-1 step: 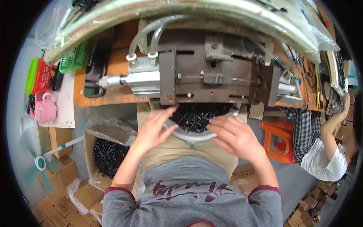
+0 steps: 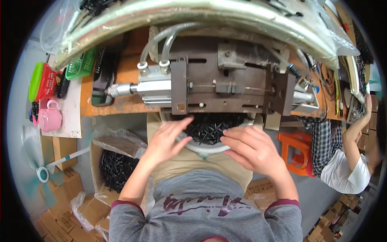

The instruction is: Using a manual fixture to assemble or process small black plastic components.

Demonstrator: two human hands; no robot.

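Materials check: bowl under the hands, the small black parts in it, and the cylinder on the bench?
Bowl: likely plastic, white, smooth thin rim with a dull sheen.
Black parts: probably moulded plastic, matte and thin; too small to be sure.
Cylinder: metal, bare silvery body with bright highlights, threaded end.

Nothing is shifting between the two pictures; both are showing the same instant. The left hand [image 2: 167, 139] is lying with its fingers spread at the near left rim of the white bowl [image 2: 201, 150], exactly where it was. The right hand [image 2: 252, 151] is resting flat at the bowl's right side, with no shift showing. The black parts [image 2: 211, 127] in the bowl are lying in the same heap, and the other person [image 2: 346, 169] at the right edge is keeping the same pose.
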